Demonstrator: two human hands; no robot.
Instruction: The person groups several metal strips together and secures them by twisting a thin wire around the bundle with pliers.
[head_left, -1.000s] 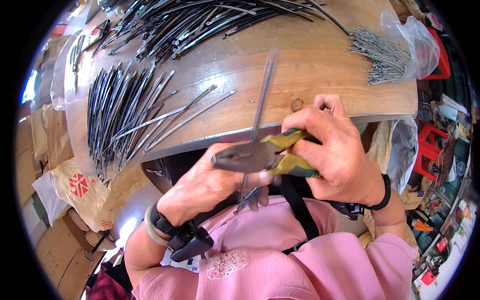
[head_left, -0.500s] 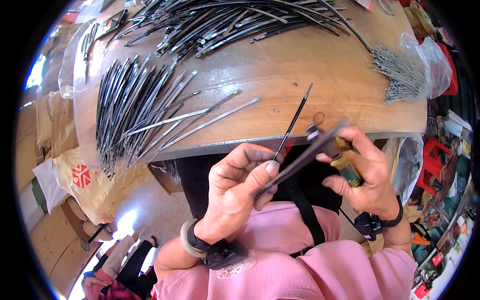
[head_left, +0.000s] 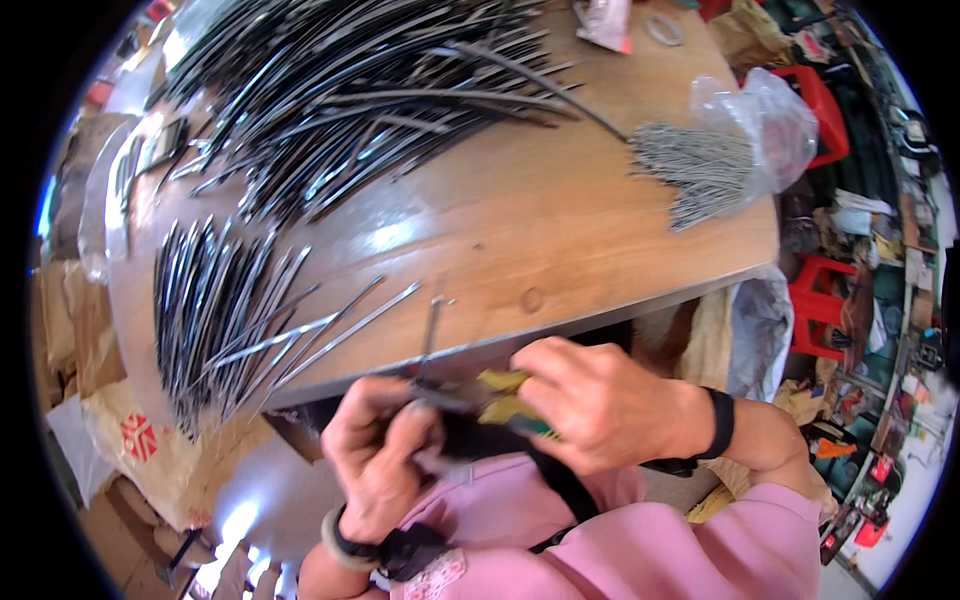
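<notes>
Below the table's front edge, my left hand [head_left: 375, 450] is closed on a thin dark strip [head_left: 432, 330], which points up past my fingers toward the tabletop. My right hand [head_left: 590, 405] is wrapped round pliers with yellow and green handles [head_left: 505, 400]. The handles look spread apart. Their dark head is blurred and close to my left fingertips; whether it touches the strip I cannot tell. Nearest my left hand on the table lies a bundle of narrow black and silvery strips [head_left: 215, 320], a few of them splayed to the right.
A large heap of long black strips [head_left: 350, 110] covers the far left of the wooden table [head_left: 480, 240]. At the right, thin grey wire-like pieces [head_left: 690, 165] spill from a clear plastic bag [head_left: 775, 125]. Red stools [head_left: 825, 310] stand beyond the right edge; a tan sack [head_left: 150, 450] is at lower left.
The view has shifted, so the table appears lower and further left. My right hand has turned back-up and brought the pliers close to my left fingers. The strip stays in my left hand.
</notes>
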